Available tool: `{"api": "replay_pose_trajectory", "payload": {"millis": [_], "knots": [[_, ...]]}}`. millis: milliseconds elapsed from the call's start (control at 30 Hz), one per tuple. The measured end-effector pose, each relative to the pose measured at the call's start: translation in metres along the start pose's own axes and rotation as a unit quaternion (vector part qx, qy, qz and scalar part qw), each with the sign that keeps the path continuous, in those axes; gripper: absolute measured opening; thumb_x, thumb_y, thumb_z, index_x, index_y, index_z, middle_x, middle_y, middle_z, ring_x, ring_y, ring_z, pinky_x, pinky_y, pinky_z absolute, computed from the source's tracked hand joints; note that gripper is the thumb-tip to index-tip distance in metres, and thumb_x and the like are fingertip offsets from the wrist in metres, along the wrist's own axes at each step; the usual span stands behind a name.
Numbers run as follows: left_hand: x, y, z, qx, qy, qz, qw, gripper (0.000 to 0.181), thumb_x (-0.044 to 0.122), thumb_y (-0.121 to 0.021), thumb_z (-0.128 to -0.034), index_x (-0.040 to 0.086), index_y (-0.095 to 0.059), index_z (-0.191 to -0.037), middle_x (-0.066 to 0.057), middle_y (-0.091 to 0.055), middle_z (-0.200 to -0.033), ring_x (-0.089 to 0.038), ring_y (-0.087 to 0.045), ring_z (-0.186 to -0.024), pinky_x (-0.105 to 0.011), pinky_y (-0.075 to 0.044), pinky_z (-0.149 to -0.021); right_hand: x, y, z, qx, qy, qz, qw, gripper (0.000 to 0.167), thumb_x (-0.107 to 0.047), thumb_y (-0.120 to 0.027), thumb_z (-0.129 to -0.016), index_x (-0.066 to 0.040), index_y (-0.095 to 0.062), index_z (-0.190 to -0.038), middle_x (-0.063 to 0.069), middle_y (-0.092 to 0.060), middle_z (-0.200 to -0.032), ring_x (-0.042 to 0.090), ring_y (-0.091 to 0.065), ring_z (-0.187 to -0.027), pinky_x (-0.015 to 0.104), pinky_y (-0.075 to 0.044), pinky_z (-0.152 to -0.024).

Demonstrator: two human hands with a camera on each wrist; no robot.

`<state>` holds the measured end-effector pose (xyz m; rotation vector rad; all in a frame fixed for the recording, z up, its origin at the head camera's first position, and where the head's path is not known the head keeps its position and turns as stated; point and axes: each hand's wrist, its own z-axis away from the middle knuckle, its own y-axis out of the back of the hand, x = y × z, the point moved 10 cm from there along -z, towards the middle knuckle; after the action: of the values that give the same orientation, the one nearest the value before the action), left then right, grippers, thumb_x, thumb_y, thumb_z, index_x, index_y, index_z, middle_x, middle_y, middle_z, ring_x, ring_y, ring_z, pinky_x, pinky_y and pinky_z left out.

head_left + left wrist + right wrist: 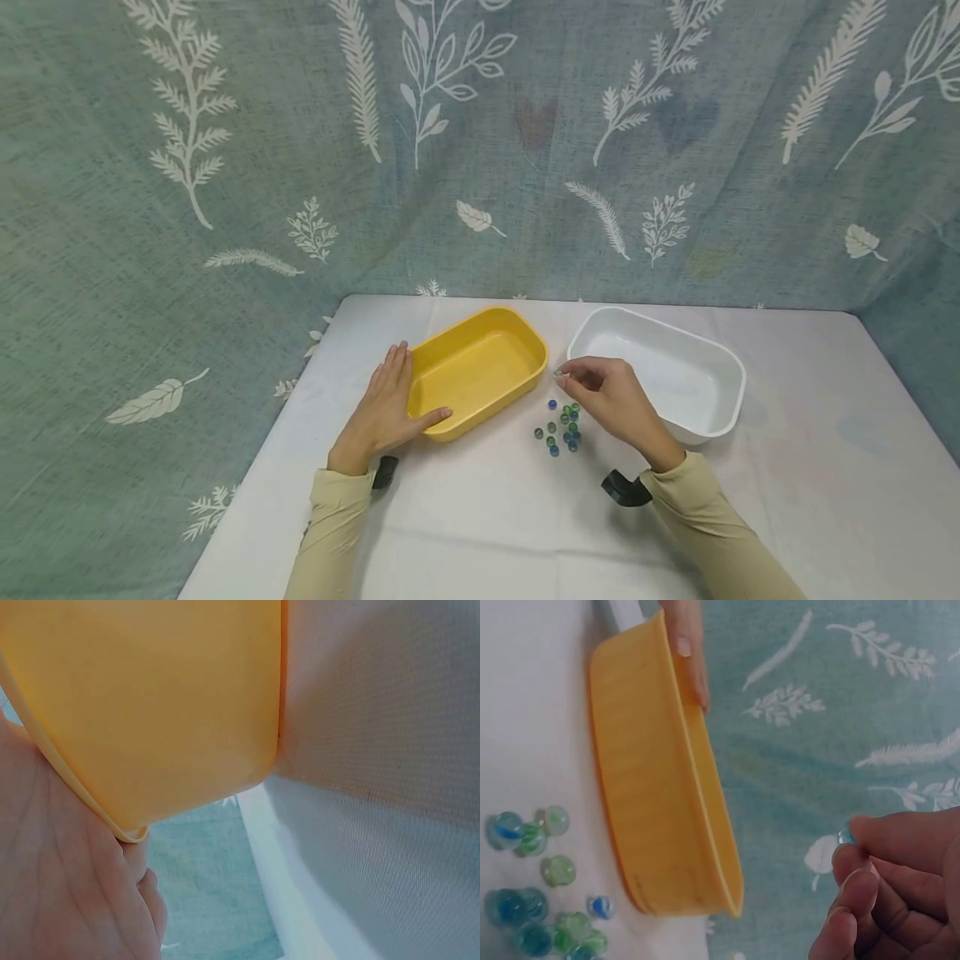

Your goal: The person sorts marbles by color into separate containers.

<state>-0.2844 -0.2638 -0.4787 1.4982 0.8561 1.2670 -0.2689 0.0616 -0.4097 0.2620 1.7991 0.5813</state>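
My left hand [381, 414] lies along the left end of a yellow tray [480, 371], fingers straight and thumb spread over the near rim. In the left wrist view the palm [60, 877] touches the yellow rim from outside. My right hand [617, 400] pinches a small clear bluish glass marble [845, 836] between thumb and index finger. It hovers between the yellow tray and a white tray [735, 383], above the table. Several loose glass marbles, among them a green marble [552, 427] and a blue marble [552, 404], lie on the cloth below that hand.
A white cloth [480, 533] covers the table. Behind it hangs a green-blue curtain [480, 225] with white leaf prints. The white tray stands at the right, partly behind my right hand. Dark wrist-camera mounts [626, 488] sit under both wrists.
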Motion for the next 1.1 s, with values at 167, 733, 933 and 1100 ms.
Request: {"api": "replay_pose_trajectory", "payload": {"millis": [167,733,933,1100], "knots": [[0.001,0.0,-0.001,0.001,-0.002,0.003,1.0,0.126,0.082,-0.057,-0.0848,0.0,-0.006,-0.165,-0.015,0.003,-0.176,-0.033,0.003,-0.164,-0.055,-0.008,-0.133,-0.008,-0.003,-0.009,-0.004,0.01,-0.007,0.9999,0.015,-0.015,-0.074,-0.096,-0.006,-0.078,-0.107,0.007,-0.075,-0.086,0.016,-0.06,-0.069,0.022,-0.052,-0.06],[-0.001,0.001,-0.001,0.008,-0.001,0.003,1.0,0.128,0.082,-0.059,-0.0837,-0.003,-0.007,-0.164,-0.016,0.002,-0.176,-0.035,0.001,-0.164,-0.057,-0.008,-0.132,-0.024,-0.016,-0.041,-0.016,0.005,-0.031,0.9994,0.018,-0.022,-0.076,-0.095,-0.008,-0.079,-0.106,0.007,-0.076,-0.089,0.02,-0.059,-0.073,0.023,-0.05,-0.061],[0.0,0.001,-0.001,0.009,-0.001,0.006,0.9999,0.127,0.081,-0.06,-0.084,-0.003,-0.006,-0.164,-0.017,0.003,-0.176,-0.036,0.001,-0.164,-0.057,-0.008,-0.132,-0.033,-0.022,-0.051,-0.024,0.021,-0.036,0.9988,0.017,-0.023,-0.075,-0.095,-0.009,-0.08,-0.104,0.005,-0.075,-0.089,0.02,-0.059,-0.074,0.024,-0.049,-0.062],[0.001,0.001,-0.002,0.009,-0.002,0.009,0.9999,0.127,0.08,-0.059,-0.0843,-0.003,-0.006,-0.164,-0.016,0.004,-0.176,-0.036,0.002,-0.164,-0.058,-0.008,-0.132,-0.037,-0.031,-0.061,-0.041,0.034,-0.028,0.9982,0.016,-0.023,-0.074,-0.097,-0.009,-0.08,-0.103,0.005,-0.073,-0.09,0.018,-0.059,-0.076,0.025,-0.05,-0.065]]}}
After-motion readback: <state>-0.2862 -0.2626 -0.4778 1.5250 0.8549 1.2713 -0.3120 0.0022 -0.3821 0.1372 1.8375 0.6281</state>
